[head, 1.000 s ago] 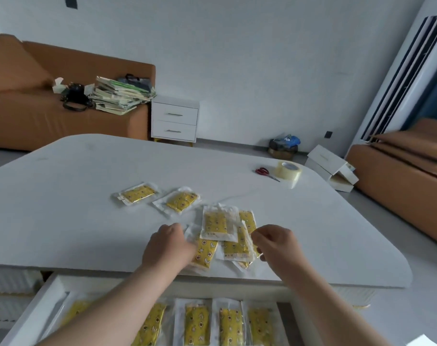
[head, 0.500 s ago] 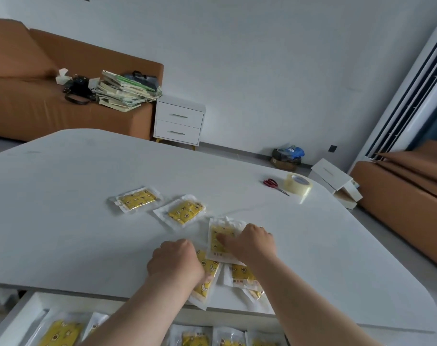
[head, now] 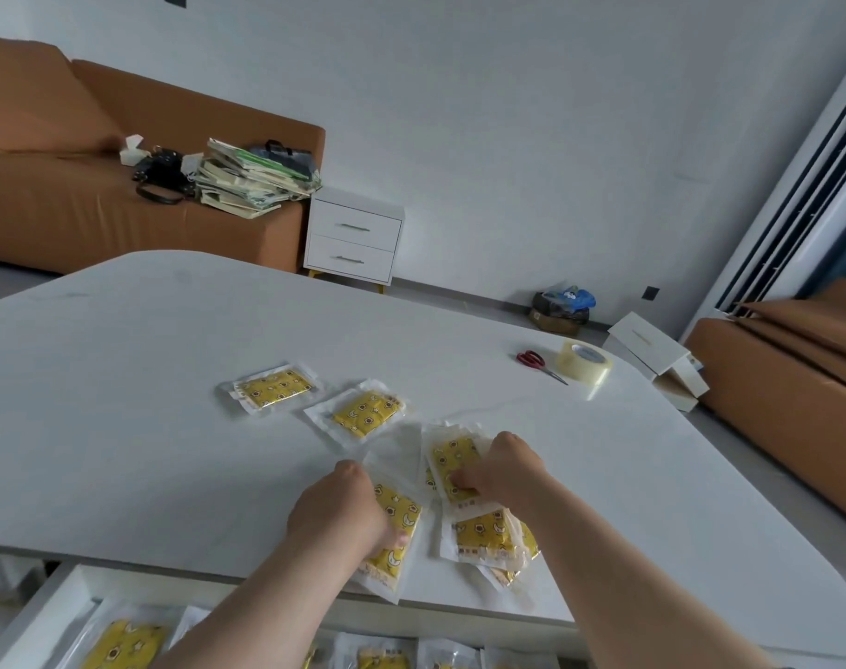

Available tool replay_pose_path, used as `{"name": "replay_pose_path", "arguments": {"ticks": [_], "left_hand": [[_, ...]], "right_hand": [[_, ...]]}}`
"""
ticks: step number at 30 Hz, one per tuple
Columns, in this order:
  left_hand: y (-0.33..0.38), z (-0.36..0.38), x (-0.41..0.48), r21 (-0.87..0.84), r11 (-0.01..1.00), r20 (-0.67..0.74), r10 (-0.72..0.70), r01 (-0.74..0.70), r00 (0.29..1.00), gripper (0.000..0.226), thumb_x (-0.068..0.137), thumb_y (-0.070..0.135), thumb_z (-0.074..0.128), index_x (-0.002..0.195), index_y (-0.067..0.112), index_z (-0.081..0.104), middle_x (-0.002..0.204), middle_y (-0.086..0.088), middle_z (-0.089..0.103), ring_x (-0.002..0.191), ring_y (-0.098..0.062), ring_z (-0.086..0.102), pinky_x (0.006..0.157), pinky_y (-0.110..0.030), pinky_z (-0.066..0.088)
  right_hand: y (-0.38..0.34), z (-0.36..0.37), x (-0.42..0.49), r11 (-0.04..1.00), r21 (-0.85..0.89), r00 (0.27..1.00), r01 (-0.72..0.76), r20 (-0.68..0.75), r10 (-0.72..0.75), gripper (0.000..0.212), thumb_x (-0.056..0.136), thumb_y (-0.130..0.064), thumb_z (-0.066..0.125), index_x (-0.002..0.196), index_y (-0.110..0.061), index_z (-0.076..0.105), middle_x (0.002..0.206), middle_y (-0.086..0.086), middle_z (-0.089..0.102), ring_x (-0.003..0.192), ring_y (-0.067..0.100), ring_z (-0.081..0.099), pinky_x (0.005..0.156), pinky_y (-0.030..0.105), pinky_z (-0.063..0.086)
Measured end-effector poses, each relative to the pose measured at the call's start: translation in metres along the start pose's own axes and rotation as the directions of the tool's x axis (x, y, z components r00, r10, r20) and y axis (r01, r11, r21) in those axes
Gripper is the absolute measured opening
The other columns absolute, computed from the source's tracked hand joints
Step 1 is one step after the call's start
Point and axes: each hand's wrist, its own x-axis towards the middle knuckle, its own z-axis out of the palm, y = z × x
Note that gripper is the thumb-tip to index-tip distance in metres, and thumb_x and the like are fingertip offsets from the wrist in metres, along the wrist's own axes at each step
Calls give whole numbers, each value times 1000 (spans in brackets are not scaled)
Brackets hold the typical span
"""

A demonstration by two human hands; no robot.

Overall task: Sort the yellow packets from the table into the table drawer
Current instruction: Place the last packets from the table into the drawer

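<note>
Nearest, the open drawer (head: 49, 615) held stored packets (head: 121, 644). Above it, at the worktop (head: 121, 427) edge, the left hand (head: 339, 519) kept its grip curled over the near packet (head: 397, 528). That packet's long axis ran near-to-far, its near end over the drawer. Just beyond, the right hand (head: 503, 470) seemed to pinch the top packet (head: 452, 458) of the pile (head: 484, 533). Two far packets (head: 274, 388) lay farther left.
</note>
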Motion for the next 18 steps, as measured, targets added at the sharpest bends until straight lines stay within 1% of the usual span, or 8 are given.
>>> {"name": "replay_pose_path", "arguments": {"ticks": [2, 3, 5, 6, 11, 14, 16, 18], "left_hand": [[-1, -2, 1, -3, 1000, -2, 2, -2, 1000, 75, 70, 50, 81, 124, 12, 46, 120, -2, 61, 111, -22, 60, 83, -28, 48], [-2, -3, 1, 0, 1000, 1, 2, -2, 1000, 72, 71, 50, 81, 123, 13, 47, 120, -1, 61, 111, -22, 60, 81, -27, 46], [-2, -4, 1, -3, 1000, 9, -1, 1, 1000, 68, 71, 48, 81, 121, 14, 50, 119, -1, 61, 110, -21, 61, 80, -27, 46], [-2, -4, 1, -6, 1000, 10, 0, 0, 1000, 68, 71, 47, 82, 120, 14, 50, 118, -1, 62, 109, -22, 61, 81, -28, 47], [-3, -4, 1, -16, 1000, 16, 1, 0, 1000, 68, 71, 44, 82, 123, 16, 49, 121, 0, 60, 111, -21, 60, 83, -29, 48], [-4, -6, 1, -50, 999, 16, 0, 1, 1000, 63, 73, 42, 82, 119, 17, 48, 119, 1, 59, 109, -21, 60, 79, -27, 46], [-6, -8, 0, -86, 996, 9, 6, -5, 1000, 54, 72, 41, 82, 108, 18, 48, 106, 2, 58, 99, -20, 59, 75, -26, 44], [-9, -9, 0, -132, 991, -6, 6, -7, 1000, 47, 71, 39, 81, 97, 18, 48, 92, 4, 54, 88, -19, 57, 71, -25, 44]], "right_hand": [[2, -2, -1, 998, 58, 1000, -8, -5, 8, 55, 72, -42, 78, 108, -15, 46, 96, 2, 55, 90, 21, 57, 66, 29, 48], [3, -2, -1, 998, 69, 1000, -1, -25, 3, 58, 71, -42, 78, 111, -16, 44, 103, 3, 55, 97, 23, 57, 73, 32, 50], [7, 0, -1, 996, 77, 995, 47, -95, -40, 52, 75, -37, 76, 110, -17, 44, 106, 2, 57, 103, 26, 56, 88, 40, 52], [9, 1, -1, 991, 104, 990, 78, -129, -65, 46, 77, -31, 74, 109, -17, 44, 101, 0, 56, 101, 26, 56, 88, 41, 52], [16, -5, -6, 910, 343, 936, 231, -333, -112, 31, 80, -10, 67, 103, -18, 48, 82, -8, 50, 79, 20, 54, 59, 29, 47], [20, -13, -14, 850, 434, 901, 297, -421, -100, 18, 79, -7, 67, 93, -15, 59, 79, -5, 58, 75, 21, 58, 64, 34, 53], [26, -21, -24, 741, 596, 907, 308, -419, -40, 16, 77, -6, 73, 82, -18, 63, 79, 0, 67, 76, 25, 66, 72, 42, 59], [38, -29, -37, 525, 804, 929, 279, -364, 63, 22, 76, -3, 76, 80, -21, 65, 82, 4, 71, 77, 26, 70, 71, 42, 59]]}}
